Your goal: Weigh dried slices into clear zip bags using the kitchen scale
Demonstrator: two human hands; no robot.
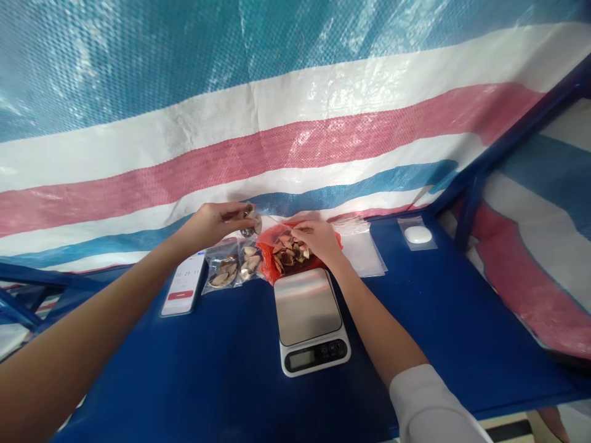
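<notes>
My left hand (pixel 210 223) is raised over the back of the blue table, fingers closed on a small clear plastic bag (pixel 257 223) with something dark in it. A red plastic bag (pixel 266 258) lies open behind the scale, full of brown and cream shell-like pieces (pixel 290 253). Over its right side is my right hand (pixel 319 239), fingertips pinched together. Whether they grip a piece or the bag's edge is hidden. Two clear bags of similar pieces, a left bag (pixel 225 272) and a right bag (pixel 250 263), lie beside the red one.
A digital kitchen scale (pixel 308 307) with a steel plate stands in front of the red bag. A phone (pixel 183 286) showing a timer lies at left. Flat clear bags (pixel 364 253) are stacked at right, near a white oval object (pixel 418 235). Striped tarpaulin (pixel 277 141) rises behind the table (pixel 207 369).
</notes>
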